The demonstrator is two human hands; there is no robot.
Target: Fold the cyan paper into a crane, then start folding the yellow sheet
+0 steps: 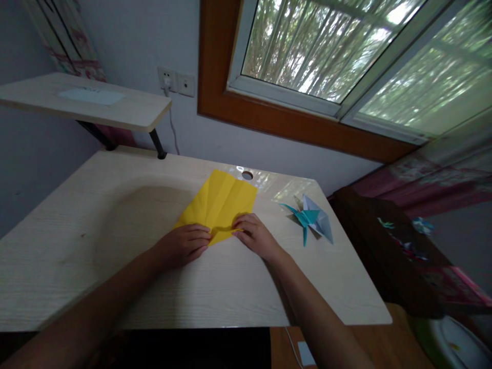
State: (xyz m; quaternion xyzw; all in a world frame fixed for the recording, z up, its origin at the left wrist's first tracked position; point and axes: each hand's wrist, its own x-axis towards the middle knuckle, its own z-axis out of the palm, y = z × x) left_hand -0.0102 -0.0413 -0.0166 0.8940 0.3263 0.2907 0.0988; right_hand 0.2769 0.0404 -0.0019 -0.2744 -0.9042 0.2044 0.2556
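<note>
A yellow sheet of paper (221, 197) with several crease lines lies on the pale wooden desk. Its near edge is partly turned up between my two hands. My left hand (187, 245) rests on the lower left part of the paper, fingers together and pressing on it. On the right, my right hand (255, 236) pinches the near right edge between thumb and fingers. The fingertips hide part of the fold.
To the right on the desk (126, 246) sit a teal folded paper bird (306, 217) and a pale blue folded paper piece (323, 223). A raised shelf (142, 113) stands at the back left. A round cable hole (247, 175) is behind the paper.
</note>
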